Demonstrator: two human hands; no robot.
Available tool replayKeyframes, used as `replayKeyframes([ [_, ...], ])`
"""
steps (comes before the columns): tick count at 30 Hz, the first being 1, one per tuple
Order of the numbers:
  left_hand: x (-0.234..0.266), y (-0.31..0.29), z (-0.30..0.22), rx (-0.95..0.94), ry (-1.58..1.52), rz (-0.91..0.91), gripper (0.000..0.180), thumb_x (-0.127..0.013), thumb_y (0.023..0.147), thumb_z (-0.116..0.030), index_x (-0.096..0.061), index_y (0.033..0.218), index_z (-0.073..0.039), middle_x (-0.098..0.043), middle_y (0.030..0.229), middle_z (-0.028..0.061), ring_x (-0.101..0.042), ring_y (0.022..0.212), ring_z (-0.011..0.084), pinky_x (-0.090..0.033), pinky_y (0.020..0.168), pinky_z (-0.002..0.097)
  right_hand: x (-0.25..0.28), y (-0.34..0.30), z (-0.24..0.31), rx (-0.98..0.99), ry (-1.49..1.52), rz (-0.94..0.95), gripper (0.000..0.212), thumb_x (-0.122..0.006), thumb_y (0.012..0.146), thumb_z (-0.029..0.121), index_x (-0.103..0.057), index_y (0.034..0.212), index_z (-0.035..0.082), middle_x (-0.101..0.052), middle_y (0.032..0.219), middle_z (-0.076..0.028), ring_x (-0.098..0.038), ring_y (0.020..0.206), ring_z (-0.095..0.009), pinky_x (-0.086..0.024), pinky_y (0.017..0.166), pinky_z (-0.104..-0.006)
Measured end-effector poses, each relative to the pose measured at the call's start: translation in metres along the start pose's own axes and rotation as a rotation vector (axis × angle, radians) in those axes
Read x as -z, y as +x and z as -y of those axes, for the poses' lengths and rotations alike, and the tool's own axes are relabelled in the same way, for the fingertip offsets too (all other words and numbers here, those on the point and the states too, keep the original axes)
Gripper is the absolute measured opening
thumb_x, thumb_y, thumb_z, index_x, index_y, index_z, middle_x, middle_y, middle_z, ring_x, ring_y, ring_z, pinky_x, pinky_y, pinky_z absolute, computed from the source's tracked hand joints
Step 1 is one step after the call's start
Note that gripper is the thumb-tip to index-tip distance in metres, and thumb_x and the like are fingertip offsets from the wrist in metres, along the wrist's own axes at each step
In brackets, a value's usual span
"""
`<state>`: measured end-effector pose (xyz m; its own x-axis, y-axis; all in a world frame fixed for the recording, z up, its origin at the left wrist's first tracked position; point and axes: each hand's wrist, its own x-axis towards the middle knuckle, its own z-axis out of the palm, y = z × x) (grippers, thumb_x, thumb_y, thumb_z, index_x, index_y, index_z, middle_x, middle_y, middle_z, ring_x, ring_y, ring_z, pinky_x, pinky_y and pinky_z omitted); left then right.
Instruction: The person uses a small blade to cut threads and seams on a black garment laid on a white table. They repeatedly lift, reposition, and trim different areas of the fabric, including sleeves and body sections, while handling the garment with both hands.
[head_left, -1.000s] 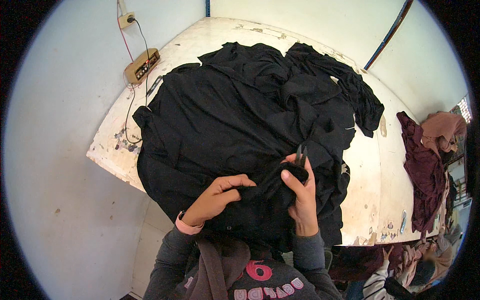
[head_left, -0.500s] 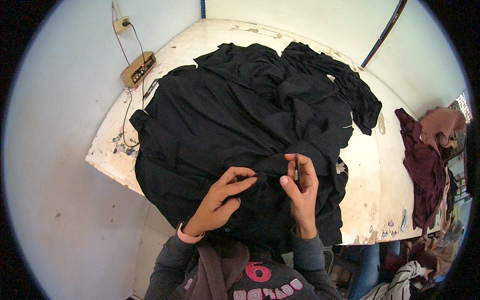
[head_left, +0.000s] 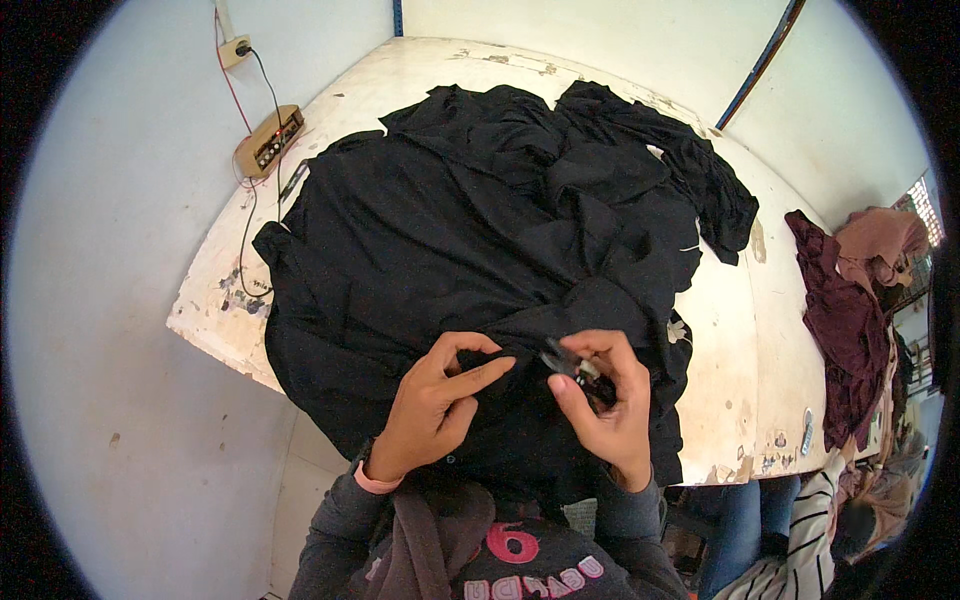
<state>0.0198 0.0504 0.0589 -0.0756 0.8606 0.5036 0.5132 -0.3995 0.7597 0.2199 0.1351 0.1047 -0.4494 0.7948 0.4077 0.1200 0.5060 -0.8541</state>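
A large black garment [head_left: 430,230] lies spread in loose folds over the table, its near edge hanging down toward me. My left hand [head_left: 437,395] is closed on a bit of its cloth near the front, with index and middle fingers stretched toward the right. Just right of it, my right hand [head_left: 612,400] grips a pair of small dark thread snips [head_left: 568,362], partly hidden by the fingers and blurred. The blades point toward my left fingertips, a small gap apart from them.
The worn white table [head_left: 725,400] meets walls at the left and back. A brown box with knobs and cables [head_left: 270,142] stands at the left edge, below a wall socket [head_left: 235,50]. Maroon cloth [head_left: 845,330] hangs at the right, near a person in a striped sleeve [head_left: 810,530].
My right hand has turned, so the snips that stood upright now point left toward my left hand. The left fingers have shifted slightly on the cloth.
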Motion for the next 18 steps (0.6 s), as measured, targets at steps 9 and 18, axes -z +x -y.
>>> replayKeyframes([
  [9, 0.004, 0.002, -0.005, -0.07, 0.231, 0.014, 0.054, -0.059, 0.075, 0.004, -0.074, 0.122, -0.017, -0.064, 0.121, 0.0045, -0.055, 0.073, 0.0199, -0.043, 0.067, 0.0329, -0.001, 0.0, -0.004, 0.187, -0.328, 0.036, 0.021, -0.082, 0.081, 0.018, -0.072, 0.097, 0.007, -0.073, 0.08, -0.006, -0.069, 0.063, -0.019, -0.046, 0.058, -0.0293],
  [18, 0.004, 0.001, -0.009, -0.147, 0.453, 0.018, 0.053, -0.061, 0.077, 0.0, -0.074, 0.124, -0.021, -0.065, 0.12, 0.003, -0.06, 0.079, 0.0192, -0.04, 0.066, 0.0328, -0.003, 0.0, 0.001, 0.214, -0.4, 0.026, 0.017, -0.08, 0.082, 0.017, -0.073, 0.093, 0.008, -0.073, 0.081, -0.005, -0.066, 0.06, -0.019, -0.042, 0.054, -0.0307],
])
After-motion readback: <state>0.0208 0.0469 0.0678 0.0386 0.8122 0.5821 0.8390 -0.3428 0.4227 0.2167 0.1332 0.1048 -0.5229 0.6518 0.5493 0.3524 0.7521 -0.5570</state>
